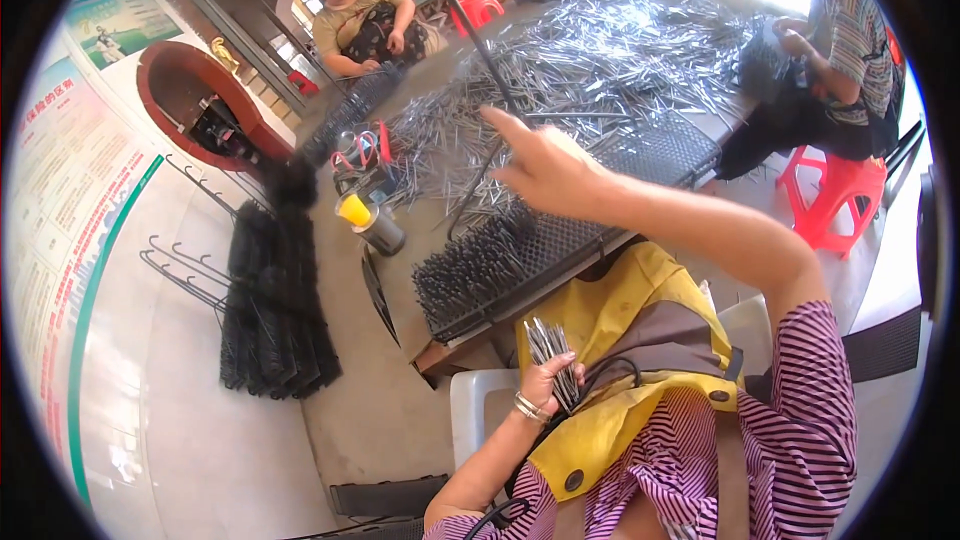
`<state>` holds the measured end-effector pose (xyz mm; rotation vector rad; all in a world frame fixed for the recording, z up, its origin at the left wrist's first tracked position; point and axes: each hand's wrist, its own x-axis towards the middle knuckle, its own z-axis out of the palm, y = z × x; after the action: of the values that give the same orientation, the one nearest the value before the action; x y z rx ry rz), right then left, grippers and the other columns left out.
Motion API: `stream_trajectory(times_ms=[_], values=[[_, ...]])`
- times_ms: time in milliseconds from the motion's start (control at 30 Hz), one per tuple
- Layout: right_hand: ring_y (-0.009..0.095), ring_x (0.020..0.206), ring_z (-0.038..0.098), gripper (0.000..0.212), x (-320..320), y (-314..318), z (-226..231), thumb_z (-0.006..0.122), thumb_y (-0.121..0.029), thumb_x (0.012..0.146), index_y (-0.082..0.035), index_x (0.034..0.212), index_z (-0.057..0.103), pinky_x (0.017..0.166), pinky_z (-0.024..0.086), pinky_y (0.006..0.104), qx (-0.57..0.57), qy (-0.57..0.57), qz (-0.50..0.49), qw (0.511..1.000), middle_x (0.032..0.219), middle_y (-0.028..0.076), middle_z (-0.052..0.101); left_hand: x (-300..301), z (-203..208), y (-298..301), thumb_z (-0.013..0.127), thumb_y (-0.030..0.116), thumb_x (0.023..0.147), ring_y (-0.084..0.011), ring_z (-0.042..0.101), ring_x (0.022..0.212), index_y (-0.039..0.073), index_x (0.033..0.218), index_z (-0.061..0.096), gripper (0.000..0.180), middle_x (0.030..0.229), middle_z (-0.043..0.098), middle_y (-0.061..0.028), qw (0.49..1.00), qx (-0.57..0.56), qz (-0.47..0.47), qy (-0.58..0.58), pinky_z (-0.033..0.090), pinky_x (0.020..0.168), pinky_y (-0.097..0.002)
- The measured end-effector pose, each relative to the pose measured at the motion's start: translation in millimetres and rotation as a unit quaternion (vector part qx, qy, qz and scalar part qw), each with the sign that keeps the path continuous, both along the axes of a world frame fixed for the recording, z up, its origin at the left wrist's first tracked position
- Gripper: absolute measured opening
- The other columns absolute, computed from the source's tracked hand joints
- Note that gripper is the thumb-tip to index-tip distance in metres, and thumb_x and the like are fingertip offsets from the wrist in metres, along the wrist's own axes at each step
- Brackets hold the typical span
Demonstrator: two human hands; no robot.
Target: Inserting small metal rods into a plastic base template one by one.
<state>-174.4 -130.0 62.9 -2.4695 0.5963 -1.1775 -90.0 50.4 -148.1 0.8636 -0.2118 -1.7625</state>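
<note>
Low in the frame, the left hand (548, 380) grips a bundle of thin grey metal pins (552, 348). At centre, the right hand (545, 168) is raised empty, forefinger extended, above a black perforated tray (560, 240) bristling with upright pins.

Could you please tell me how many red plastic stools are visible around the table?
2. One red stool stands at the right, under a seated person in a striped top. Another red stool stands at the far end, near the top centre. Others may be hidden behind people or the table.

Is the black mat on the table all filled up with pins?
No, partly filled. Pins stand packed in the near end of the black mat, while the part beside the right hand shows bare grid.
</note>
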Motion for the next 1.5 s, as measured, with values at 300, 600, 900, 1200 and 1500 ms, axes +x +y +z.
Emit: stream_trajectory(times_ms=[300, 600, 900, 1200, 1500], values=[[0.027, 0.054, 0.056, 0.063, 12, -17, 39, 0.057, -0.011, 0.073, 0.005, 0.126, 0.026, 0.054, 0.044, 0.0353, -0.050, -0.030, -0.001, 0.998, 0.057, 0.018, 0.054, -1, 3, 2, 0.058, 0.002, 0.074, -0.0193, 0.053, 0.063, 0.003, 0.087, 0.050, 0.016, 0.072, 0.052, -0.0064, 1.000, -0.001, 0.007, -0.002, 0.047, 0.054, -0.0322], [0.030, 0.058, 0.057, 0.064, 7, -21, 32, 0.057, -0.010, 0.072, 0.002, 0.127, 0.027, 0.058, 0.044, 0.0382, -0.037, 0.002, 0.006, 0.999, 0.063, 0.021, 0.055, 0, 1, 3, 0.059, 0.002, 0.073, -0.0188, 0.053, 0.063, 0.002, 0.090, 0.050, 0.019, 0.071, 0.052, -0.0065, 1.000, -0.006, -0.010, -0.010, 0.046, 0.055, -0.0317], [0.038, 0.070, 0.058, 0.056, 29, -7, 61, 0.049, -0.005, 0.065, 0.015, 0.114, 0.032, 0.060, 0.044, 0.0447, -0.068, 0.090, -0.025, 0.993, 0.070, 0.024, 0.056, 1, 1, 4, 0.059, 0.000, 0.073, -0.0186, 0.054, 0.062, 0.001, 0.088, 0.050, 0.017, 0.069, 0.053, -0.0068, 1.000, 0.005, -0.024, -0.007, 0.047, 0.054, -0.0314], [0.019, 0.050, 0.057, 0.053, 23, 38, 67, 0.059, -0.012, 0.071, 0.005, 0.118, 0.040, 0.044, 0.048, 0.0296, 0.177, 0.380, 0.230, 0.878, 0.066, 0.015, 0.058, 2, -1, 2, 0.059, 0.000, 0.073, -0.0180, 0.054, 0.061, 0.001, 0.087, 0.051, 0.016, 0.069, 0.053, -0.0069, 0.999, 0.013, -0.027, -0.014, 0.047, 0.054, -0.0311], [0.017, 0.042, 0.055, 0.050, -18, -13, 56, 0.056, -0.013, 0.075, 0.015, 0.112, 0.038, 0.041, 0.047, 0.0290, 0.250, 0.364, 0.064, 0.895, 0.050, 0.010, 0.055, 1, -2, 3, 0.058, -0.001, 0.073, -0.0198, 0.055, 0.061, 0.002, 0.087, 0.050, 0.017, 0.070, 0.054, -0.0077, 1.000, 0.007, -0.013, -0.017, 0.047, 0.053, -0.0318]])
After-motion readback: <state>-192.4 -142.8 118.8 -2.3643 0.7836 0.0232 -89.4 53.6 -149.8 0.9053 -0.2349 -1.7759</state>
